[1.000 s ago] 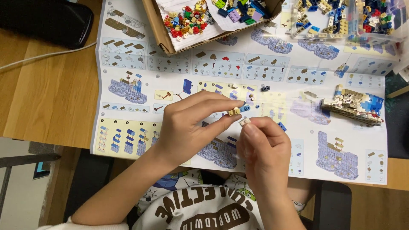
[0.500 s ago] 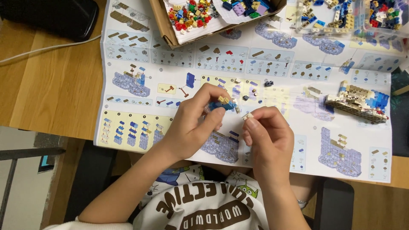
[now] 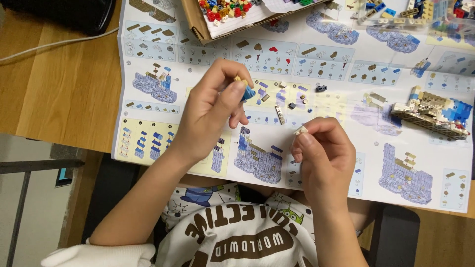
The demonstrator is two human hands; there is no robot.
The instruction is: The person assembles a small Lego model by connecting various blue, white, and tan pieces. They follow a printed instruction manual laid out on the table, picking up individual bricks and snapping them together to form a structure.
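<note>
1. Head view, looking straight down at a wooden table with a large unfolded instruction sheet spread across it.
2. Left hand is raised over the sheet's middle – thumb and fingertips pinched on a small blue-and-tan brick piece, held clear of the paper.
3. Right hand sits lower and to the right, near the table's front edge; thumb and forefinger are closed on a tiny cream brick, the other fingers curled in.
4. The 2 hands are apart, each with its own piece – the pieces do not touch.
5. Between them, on the sheet, lie a few loose small bricks, one a pale narrow strip, others dark and round.
6. Far right on the sheet: a partly built model, cream and tan with blue at one end.
7. Top edge: a cardboard box holding sorted coloured bricks; more bricks in a clear tray at top right.
8. A dark object and a pale cable sit at top left.
</note>
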